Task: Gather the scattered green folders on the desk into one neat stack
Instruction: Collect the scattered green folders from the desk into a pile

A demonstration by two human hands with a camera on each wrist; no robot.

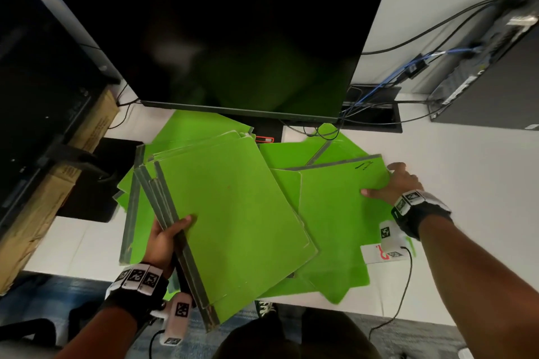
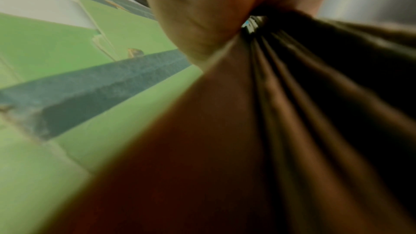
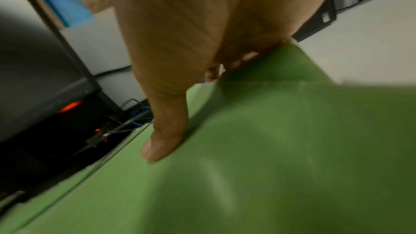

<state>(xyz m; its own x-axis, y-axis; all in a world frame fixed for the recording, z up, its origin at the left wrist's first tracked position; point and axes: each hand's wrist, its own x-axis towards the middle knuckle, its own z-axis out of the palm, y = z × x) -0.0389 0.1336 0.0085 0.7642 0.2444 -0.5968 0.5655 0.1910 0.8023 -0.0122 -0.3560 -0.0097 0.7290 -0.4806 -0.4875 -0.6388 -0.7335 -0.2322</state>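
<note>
Left hand (image 1: 164,237) gripped a bundle (image 1: 230,213) of green folders by the grey spines, thumb on top, fingers curled underneath. Bundle was tilted, near end hanging past the near edge of the desk (image 1: 455,172). Left wrist view was blurred: palm (image 2: 202,15) against the dark spine edges, more green folders (image 2: 56,51) with grey spines below.

Right hand (image 1: 392,183) held the right edge of a single folder (image 1: 341,213) at centre-right, thumb flat on the cover, fingers wrapped round the edge. Right wrist view confirmed it: thumb (image 3: 164,140) pressed on green, fingertips (image 3: 236,61) tucked under the edge.

Loose folders (image 1: 291,151) lay overlapped and skewed between the two hands and back under the monitor (image 1: 221,44); several more (image 1: 131,204) fanned out left of the bundle.

No containers in use. A recessed cable tray (image 1: 376,114) far right held black and blue cables. PC tower (image 1: 490,73) at far right. Cardboard box (image 1: 43,198) on the left, contents not visible.
</note>
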